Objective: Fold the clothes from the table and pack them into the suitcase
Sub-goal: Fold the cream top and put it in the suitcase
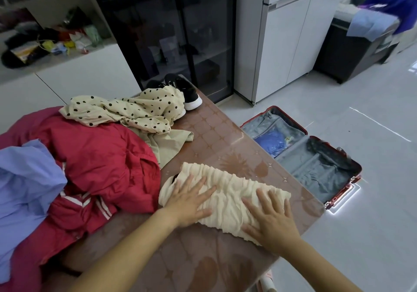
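A red jacket [101,156] heap blocks the desk's [225,145] left side; a dotted garment [126,111] and black shoes [189,93] crowd the far corner. The right edge lies bare beside the open suitcase [311,167].

No legible text, brand or number anywhere. A small yellow-green tag [288,139] inside the suitcase [300,126], beyond the right hand [270,215], is too small to read. The packets [74,39] on the counter [94,66], far beyond the left hand [187,203], are blurred and unreadable.
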### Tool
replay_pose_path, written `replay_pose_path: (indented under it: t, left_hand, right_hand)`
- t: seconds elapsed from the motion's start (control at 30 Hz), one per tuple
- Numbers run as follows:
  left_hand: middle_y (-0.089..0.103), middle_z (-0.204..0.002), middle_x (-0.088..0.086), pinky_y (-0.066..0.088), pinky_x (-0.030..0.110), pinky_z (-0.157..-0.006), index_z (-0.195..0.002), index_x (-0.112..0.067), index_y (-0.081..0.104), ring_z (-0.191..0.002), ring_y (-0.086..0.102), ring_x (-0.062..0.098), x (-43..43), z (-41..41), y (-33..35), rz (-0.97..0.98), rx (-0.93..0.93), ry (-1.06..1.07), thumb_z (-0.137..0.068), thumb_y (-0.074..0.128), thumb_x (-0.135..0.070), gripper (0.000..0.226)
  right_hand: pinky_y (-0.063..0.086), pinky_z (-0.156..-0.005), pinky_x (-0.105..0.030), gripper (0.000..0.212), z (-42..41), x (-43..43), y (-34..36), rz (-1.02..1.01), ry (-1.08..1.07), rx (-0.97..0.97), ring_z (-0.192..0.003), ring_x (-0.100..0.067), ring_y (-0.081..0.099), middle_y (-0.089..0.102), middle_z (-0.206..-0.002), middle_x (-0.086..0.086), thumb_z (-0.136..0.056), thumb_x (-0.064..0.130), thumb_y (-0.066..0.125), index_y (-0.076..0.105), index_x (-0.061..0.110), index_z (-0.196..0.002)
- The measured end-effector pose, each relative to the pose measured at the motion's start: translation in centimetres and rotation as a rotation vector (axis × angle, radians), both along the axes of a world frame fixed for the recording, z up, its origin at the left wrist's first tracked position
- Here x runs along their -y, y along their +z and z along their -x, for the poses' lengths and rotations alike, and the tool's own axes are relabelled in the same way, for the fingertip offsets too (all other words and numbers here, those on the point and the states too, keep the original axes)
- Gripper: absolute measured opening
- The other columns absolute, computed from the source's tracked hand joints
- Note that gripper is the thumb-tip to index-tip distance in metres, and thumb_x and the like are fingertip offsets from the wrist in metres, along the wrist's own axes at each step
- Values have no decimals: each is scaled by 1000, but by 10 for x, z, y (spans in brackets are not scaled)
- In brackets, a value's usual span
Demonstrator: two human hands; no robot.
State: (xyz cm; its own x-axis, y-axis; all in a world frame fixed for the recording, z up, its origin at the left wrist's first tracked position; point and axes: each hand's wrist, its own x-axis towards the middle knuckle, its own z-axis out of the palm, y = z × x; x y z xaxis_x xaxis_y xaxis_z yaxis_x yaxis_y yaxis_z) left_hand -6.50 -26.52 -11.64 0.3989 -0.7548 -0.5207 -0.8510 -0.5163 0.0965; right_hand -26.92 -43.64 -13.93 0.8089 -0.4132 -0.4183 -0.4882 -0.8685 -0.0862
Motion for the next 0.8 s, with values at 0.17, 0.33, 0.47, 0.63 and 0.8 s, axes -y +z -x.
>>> replay_pose_path:
  t: [0.17,0.33,0.47,0.63,0.8]
  left_hand:
    - [-1,-160,-9,-6,43,-117,-148,-45,10,-146,-10,16,-2,-15,2,293,35,138,-71,3,-88,89]
    - [7,-159,6,15,45,-118,-150,-34,4,-147,4,25,-11,-43,-8,459,-88,585,-77,58,-64,95]
    - [19,-158,2,19,44,-117,-151,-33,1,-145,15,26,-9,-34,-13,425,-191,665,-76,67,-58,103]
    - [28,-153,0,22,20,-105,-151,-14,12,-138,27,9,-5,-11,-16,588,-356,740,-80,74,-27,96]
    - [44,-136,-15,37,29,-100,-145,-23,27,-127,44,11,-11,14,-22,611,-304,784,-79,68,-38,79]
  right_hand:
    - [-9,-113,-51,83,-1,7,8,-62,-39,142,-145,-31,-13,-12,-159,-2,-67,86,-9,-10,53,-143]
    - [33,-106,-50,81,15,2,21,-162,-616,429,-134,-32,34,32,-148,-14,-83,65,45,15,28,-148]
    - [38,-101,-49,94,11,-8,20,-455,-800,406,-131,-34,37,35,-145,-15,-81,54,62,7,21,-149]
    - [47,-84,-36,71,-8,-6,14,-626,-975,511,-104,-26,55,55,-124,-7,-74,31,77,40,9,-131]
    - [40,-72,-33,44,-12,-5,19,-540,-864,457,-90,-25,54,60,-106,-7,-81,26,69,50,7,-116]
